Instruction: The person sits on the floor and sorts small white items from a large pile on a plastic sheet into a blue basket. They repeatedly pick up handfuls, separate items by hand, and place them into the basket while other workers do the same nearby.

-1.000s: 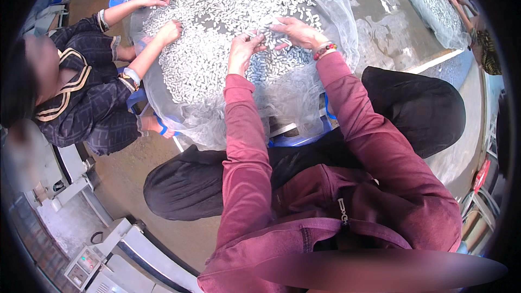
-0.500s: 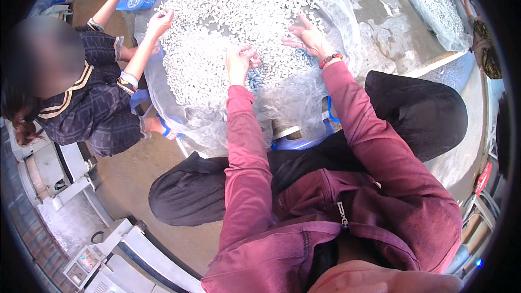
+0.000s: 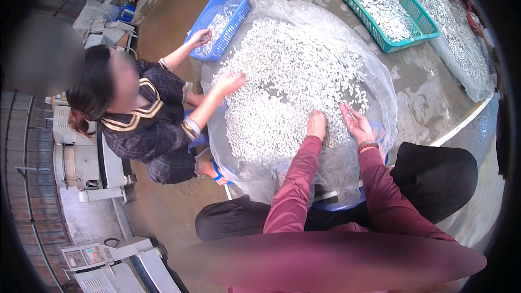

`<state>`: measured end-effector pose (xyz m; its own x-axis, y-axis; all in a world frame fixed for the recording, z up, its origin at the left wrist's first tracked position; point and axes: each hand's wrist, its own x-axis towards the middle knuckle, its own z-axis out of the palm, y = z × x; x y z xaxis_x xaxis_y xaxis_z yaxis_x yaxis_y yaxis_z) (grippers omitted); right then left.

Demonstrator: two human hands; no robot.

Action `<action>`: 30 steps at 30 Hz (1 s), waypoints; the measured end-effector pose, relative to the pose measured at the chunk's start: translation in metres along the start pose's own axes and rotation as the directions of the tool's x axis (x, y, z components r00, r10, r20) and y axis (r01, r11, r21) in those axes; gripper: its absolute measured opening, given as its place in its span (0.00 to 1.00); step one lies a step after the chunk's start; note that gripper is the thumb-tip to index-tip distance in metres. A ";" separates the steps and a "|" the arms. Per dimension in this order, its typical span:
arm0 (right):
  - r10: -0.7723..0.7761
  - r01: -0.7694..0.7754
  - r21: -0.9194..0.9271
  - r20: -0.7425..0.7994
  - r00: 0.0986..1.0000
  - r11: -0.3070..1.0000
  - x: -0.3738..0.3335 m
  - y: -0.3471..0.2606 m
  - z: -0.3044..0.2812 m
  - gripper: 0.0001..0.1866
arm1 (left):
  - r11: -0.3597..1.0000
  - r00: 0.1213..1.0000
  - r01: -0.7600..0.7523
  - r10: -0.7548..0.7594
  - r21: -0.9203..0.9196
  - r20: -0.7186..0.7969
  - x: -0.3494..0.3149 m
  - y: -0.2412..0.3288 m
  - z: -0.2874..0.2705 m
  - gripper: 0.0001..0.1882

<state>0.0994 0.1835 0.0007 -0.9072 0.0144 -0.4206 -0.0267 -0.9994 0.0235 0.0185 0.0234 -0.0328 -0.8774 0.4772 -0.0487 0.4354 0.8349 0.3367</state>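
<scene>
A broad heap of small white oblong pieces [image 3: 271, 114] is spread over a sheet of sheer netting [image 3: 374, 65] in front of me. My left hand [image 3: 316, 125] is at the near side of the heap, its back toward me and its fingertips hard to make out against the pieces. To its right, my right hand [image 3: 357, 125] is turned palm inward at the heap's near right edge, its fingers stretched out. A red beaded bracelet [image 3: 368, 145] circles my right wrist. Whether loose pieces lie against either palm is too small to tell.
Left of the heap a co-worker [image 3: 157, 114] has one hand over the pieces and another at a blue basket [image 3: 220, 24]. A green basket [image 3: 388, 11] of pieces stands at far right. Beyond it are another netted heap [image 3: 461, 49] and other people's hands. Grey machines [image 3: 87, 184] stand at left.
The view has shifted, bringing both baskets further into the picture. My hands have come closer together, and the right fingers are less spread. The co-worker's far hand is now at the blue basket's near edge.
</scene>
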 end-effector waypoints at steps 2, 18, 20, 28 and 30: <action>0.043 -0.043 -0.010 0.006 0.999 0.999 -0.003 0.006 0.007 0.21 | 0.998 1.000 -0.027 0.028 0.055 -0.014 -0.005 0.003 0.003 0.09; 0.118 -0.093 -0.122 0.218 0.969 0.988 -0.009 -0.009 0.024 0.22 | -0.495 0.931 0.347 0.289 -0.797 0.225 0.001 -0.002 -0.133 0.17; 0.163 -0.170 -0.006 0.327 0.931 0.985 -0.008 -0.009 0.022 0.20 | -0.425 0.930 0.368 0.179 -0.827 0.322 0.008 -0.006 -0.124 0.19; -0.057 -0.038 0.361 0.251 0.966 0.932 -0.025 0.002 0.003 0.21 | 0.965 0.958 0.256 -0.245 -0.056 0.152 -0.016 -0.008 -0.028 0.14; -0.066 -0.028 0.272 0.328 0.943 0.962 -0.028 0.006 0.004 0.21 | 0.954 0.936 0.287 -0.261 -0.082 0.235 -0.021 -0.014 -0.018 0.14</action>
<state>0.1229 0.1775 0.0164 -0.9908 0.0898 -0.1009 -0.1149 -0.9527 0.2812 0.0270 -0.0035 -0.0194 -0.8878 0.2932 -0.3549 0.1473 0.9113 0.3845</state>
